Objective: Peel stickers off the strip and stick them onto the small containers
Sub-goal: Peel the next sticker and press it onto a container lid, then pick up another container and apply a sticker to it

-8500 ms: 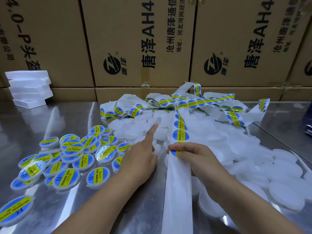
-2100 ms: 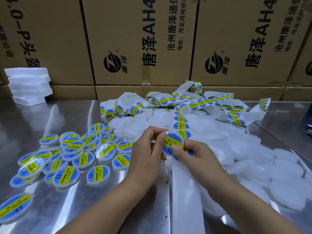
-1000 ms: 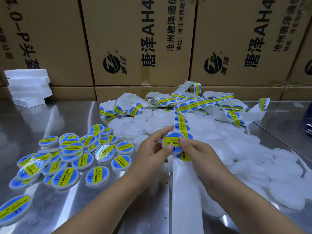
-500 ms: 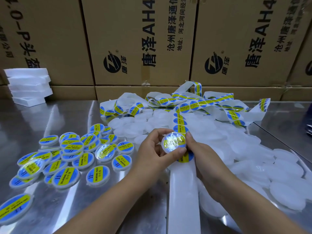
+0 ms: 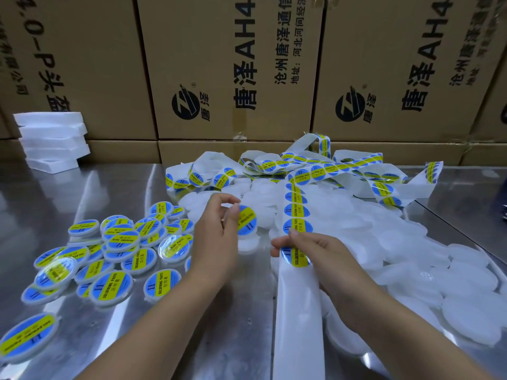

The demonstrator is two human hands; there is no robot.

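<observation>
Across the near edge of the shiny steel table (image 5: 233,338): long white paper sticker strip (image 5: 297,311), running toward the far edge. On it, right hand (image 5: 315,252), thumb and fingers pinching the strip at a round blue-and-yellow sticker (image 5: 295,256). Just left, left hand (image 5: 216,239), fingertips pinching a small round labelled container (image 5: 246,222), held tilted. By the left edge, heap of labelled containers (image 5: 120,242); rightward, plain white containers (image 5: 411,256). Along the far edge, brown cardboard boxes (image 5: 233,64), white foam blocks (image 5: 52,141) at the left corner.
</observation>
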